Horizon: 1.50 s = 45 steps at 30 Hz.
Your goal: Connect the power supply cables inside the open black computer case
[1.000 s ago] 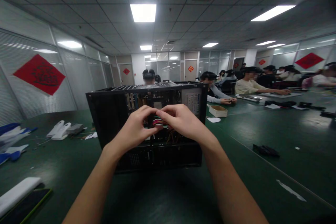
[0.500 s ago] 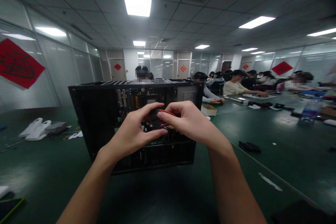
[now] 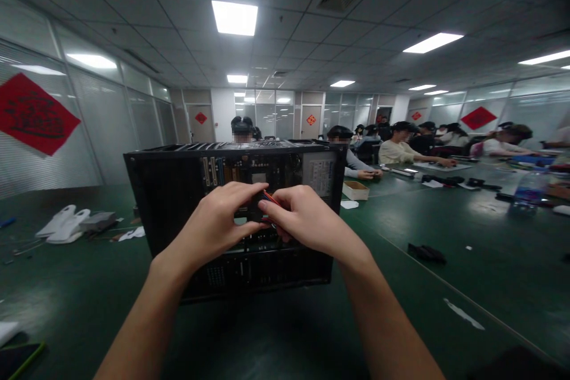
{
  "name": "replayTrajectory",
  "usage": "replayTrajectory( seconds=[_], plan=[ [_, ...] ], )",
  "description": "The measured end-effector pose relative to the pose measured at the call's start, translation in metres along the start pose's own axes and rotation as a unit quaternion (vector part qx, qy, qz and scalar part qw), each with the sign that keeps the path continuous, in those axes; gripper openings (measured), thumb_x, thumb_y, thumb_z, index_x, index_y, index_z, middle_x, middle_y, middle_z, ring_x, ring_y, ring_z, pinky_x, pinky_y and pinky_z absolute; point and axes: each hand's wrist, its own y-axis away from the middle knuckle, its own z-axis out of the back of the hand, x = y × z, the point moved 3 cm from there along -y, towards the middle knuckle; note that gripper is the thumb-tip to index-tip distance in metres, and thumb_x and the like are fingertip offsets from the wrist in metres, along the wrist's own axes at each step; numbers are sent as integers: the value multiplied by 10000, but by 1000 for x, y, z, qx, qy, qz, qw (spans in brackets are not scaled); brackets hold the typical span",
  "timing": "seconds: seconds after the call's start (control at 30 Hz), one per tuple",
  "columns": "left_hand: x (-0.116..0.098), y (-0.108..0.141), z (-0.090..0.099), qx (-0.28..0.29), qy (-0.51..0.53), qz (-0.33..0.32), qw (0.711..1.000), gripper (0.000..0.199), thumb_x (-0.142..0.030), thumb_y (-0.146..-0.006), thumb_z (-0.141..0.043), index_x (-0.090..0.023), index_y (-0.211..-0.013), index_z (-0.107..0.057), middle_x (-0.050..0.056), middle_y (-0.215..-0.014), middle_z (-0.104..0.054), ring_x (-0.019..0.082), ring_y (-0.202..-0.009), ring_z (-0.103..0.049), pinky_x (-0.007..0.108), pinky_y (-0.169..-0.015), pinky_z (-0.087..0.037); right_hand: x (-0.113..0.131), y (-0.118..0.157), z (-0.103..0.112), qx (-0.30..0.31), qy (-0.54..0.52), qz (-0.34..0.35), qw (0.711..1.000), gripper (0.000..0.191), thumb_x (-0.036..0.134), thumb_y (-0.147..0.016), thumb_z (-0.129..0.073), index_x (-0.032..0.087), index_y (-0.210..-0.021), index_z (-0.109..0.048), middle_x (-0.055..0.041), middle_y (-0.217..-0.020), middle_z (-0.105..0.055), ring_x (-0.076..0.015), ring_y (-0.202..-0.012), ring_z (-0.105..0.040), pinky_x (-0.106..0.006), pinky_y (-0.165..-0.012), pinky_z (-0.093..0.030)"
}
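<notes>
A black computer case (image 3: pixel 162 202) stands on the green table in front of me, its side open towards me. Card slots (image 3: pixel 214 171) and the silver power supply (image 3: pixel 319 173) show inside. My right hand (image 3: pixel 307 214) is closed on a small bundle of coloured wires (image 3: pixel 270 197), red, orange and blue among them. Facing it, my left hand (image 3: pixel 214 217) curves its thumb and fingers around something dark at the wire ends, which I cannot make out. Both hands are before the opening of the case and hide part of the board.
White plastic bags (image 3: pixel 66 227) and a grey box (image 3: pixel 98 221) lie at left. On the right are an open carton (image 3: pixel 355 190), a black item (image 3: pixel 426 253), a paper strip (image 3: pixel 463 313) and a water bottle (image 3: pixel 529 190). Several people sit around the far tables.
Both hands have shifted slightly left in the view and drawn closer together. The wires stay in my right hand. The whole scene sits a little lower, as the camera tilted.
</notes>
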Motion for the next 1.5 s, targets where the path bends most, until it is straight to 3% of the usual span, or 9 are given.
replayTrajectory(
  seconds=[0.37, 0.5, 0.7, 0.77, 0.87, 0.93, 1.03, 1.3, 1.5],
  plan=[
    [3, -1, -2, -39, 71, 64, 995, 544, -326, -821, -686, -218, -1333, -536, -2, -842, -711, 138, -723, -681, 225, -662, -554, -7, -4, 8, 1, -45, 8, 999, 470, 475, -944, -468, 142, -634, -584, 33, -563, -464, -84, -524, -396, -212, -479, -272],
    [3, 0, -4, -86, 26, 46, 995, 445, -276, -838, -662, -208, -1268, -572, 14, -905, -728, 150, -790, -700, 248, -732, -566, -10, -4, 10, -11, -68, -4, 998, 522, 529, -938, -453, 144, -605, -571, 18, -553, -485, -94, -522, -427, -213, -475, -298],
    [-4, 3, -5, -227, -125, -38, 965, 182, -243, -890, -596, -200, -1050, -672, 63, -1087, -723, 194, -1004, -678, 342, -915, -543, -11, -8, 4, -60, -99, -1, 993, 562, 559, -970, -375, 154, -625, -558, -11, -565, -543, -119, -525, -506, -218, -479, -380],
    [-3, 5, -6, -254, -146, -48, 955, 166, -218, -893, -590, -198, -1030, -682, 62, -1098, -724, 192, -1013, -676, 345, -916, -541, -11, -12, 2, -120, -49, 31, 991, 503, 482, -1002, -344, 151, -723, -599, -39, -657, -593, -151, -613, -570, -249, -560, -455],
    [4, 7, -7, -266, -164, -42, 949, 183, -205, -888, -596, -190, -1045, -689, 68, -1095, -727, 194, -1003, -678, 354, -915, -539, -8, -16, -2, -261, 107, 121, 952, 294, 287, -1002, -372, 149, -1077, -620, -120, -1054, -621, -233, -975, -603, -358, -836, -508],
    [11, 8, -10, -257, -168, -27, 951, 197, -215, -897, -583, -192, -1057, -694, 72, -1095, -726, 198, -1000, -678, 358, -912, -538, -7, -19, -11, -263, 206, 186, 924, 330, 192, -989, -364, 178, -1262, -549, -135, -1269, -530, -255, -1163, -521, -414, -979, -462],
    [26, 8, -19, -216, -172, -8, 961, 207, -235, -912, -557, -190, -1051, -704, 85, -1078, -726, 210, -983, -680, 359, -890, -541, -16, -24, -29, -184, 300, 213, 911, 369, 147, -990, -345, 185, -1312, -520, -131, -1294, -516, -253, -1186, -501, -405, -1013, -455],
    [83, 16, -79, 57, -69, 73, 993, 210, -206, -902, -560, -205, -1026, -729, 73, -1064, -738, 239, -1008, -684, 355, -900, -533, -94, -38, -71, 5, 403, -45, 914, 304, 27, -903, -391, 152, -1098, -587, -129, -1098, -598, -223, -866, -655, -298, -721, -522],
    [109, 28, -108, 106, -76, 140, 982, 241, -262, -921, -539, -220, -1056, -733, 60, -1089, -735, 229, -1011, -683, 317, -858, -528, -128, -39, -70, 14, 364, -72, 928, 186, 123, -888, -489, 151, -1031, -605, -143, -1201, -581, -230, -1009, -627, -302, -816, -489]
  ],
)
